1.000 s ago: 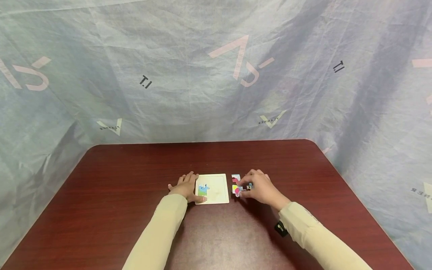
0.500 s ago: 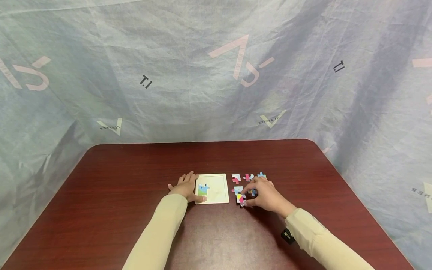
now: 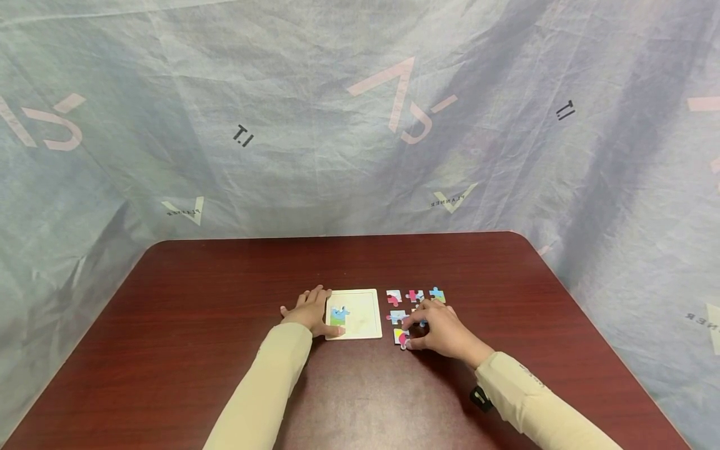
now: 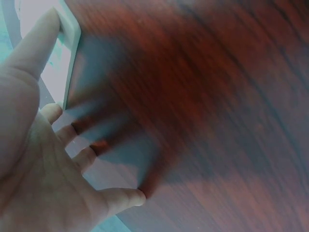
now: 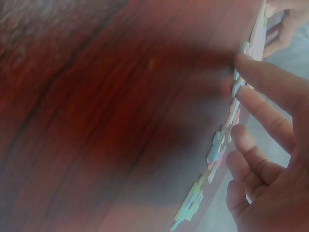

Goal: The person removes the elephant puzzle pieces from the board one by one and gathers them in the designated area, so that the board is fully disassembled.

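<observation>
My left hand (image 3: pixel 306 312) lies at the left edge of a square, pale puzzle tray (image 3: pixel 362 315), fingers spread and thumb over its near left corner. In the left wrist view the thumb crosses the tray's rim (image 4: pixel 72 53). One blue and green puzzle piece (image 3: pixel 337 316) sits in the tray's lower left. To the right, my right hand (image 3: pixel 441 328) pinches a yellow and pink puzzle piece (image 3: pixel 400 336) by its edges, low at the table, between thumb and index finger. The other fingers bend over neighbouring pieces and partly hide them.
Loose puzzle pieces lie in rows right of the tray: a red and white piece (image 3: pixel 394 297), a pink one (image 3: pixel 415 296), a blue and green one (image 3: pixel 437 294), and a light blue one (image 3: pixel 397 317). The dark red table (image 3: pixel 236 281) meets a grey printed cloth (image 3: pixel 315 156) behind.
My right hand has drawn the yellow and pink piece from beside the tray toward the near side, below the light blue piece, uncovering more loose pieces. My left hand and the tray have stayed put.
</observation>
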Tool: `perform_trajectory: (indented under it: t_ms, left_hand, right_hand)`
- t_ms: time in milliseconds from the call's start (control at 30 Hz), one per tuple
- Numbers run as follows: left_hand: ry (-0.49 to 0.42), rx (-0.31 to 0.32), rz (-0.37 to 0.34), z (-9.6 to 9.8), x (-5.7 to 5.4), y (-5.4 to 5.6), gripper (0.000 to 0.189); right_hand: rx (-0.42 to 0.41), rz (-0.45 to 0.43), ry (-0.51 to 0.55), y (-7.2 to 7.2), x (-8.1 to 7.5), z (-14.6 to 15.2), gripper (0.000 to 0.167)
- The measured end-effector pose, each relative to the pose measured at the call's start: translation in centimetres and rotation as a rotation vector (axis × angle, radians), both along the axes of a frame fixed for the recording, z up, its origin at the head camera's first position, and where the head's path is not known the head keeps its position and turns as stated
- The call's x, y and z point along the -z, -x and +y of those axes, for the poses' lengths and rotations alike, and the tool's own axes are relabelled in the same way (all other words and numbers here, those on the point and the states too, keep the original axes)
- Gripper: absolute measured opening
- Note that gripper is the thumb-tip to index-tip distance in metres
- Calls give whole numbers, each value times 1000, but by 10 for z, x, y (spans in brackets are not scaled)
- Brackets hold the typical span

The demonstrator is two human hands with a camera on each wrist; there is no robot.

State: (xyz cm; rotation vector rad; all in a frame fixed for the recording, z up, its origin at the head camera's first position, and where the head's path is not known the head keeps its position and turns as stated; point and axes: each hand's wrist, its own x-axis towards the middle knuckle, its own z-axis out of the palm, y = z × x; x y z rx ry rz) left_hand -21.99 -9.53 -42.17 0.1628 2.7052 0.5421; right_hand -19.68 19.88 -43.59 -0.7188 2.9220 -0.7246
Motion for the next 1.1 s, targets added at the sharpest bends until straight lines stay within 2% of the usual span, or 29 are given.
perform_trajectory:
  t_ms: [200, 367, 533, 700, 867, 1100]
  left_hand:
    - [1, 0, -1, 0, 0, 0, 93]
    - [4, 3, 4, 1, -5, -2, 92]
    - [1, 5, 9, 1, -10, -6, 91]
    - [5, 4, 13, 1, -11, -7, 90]
    - [0, 4, 16, 1, -10, -7, 90]
    - [0, 1, 17, 1, -10, -7, 91]
  right_hand:
    - [-9, 2, -11, 0, -2, -1, 24]
    - [-16, -19, -9, 2, -4, 0, 25]
    - [0, -5, 79, 8, -7, 1, 20]
    - [17, 7, 178, 13, -8, -3, 19]
    - [36, -30, 271, 15, -9, -11, 20]
    - [75, -74, 319, 17, -11, -27, 26]
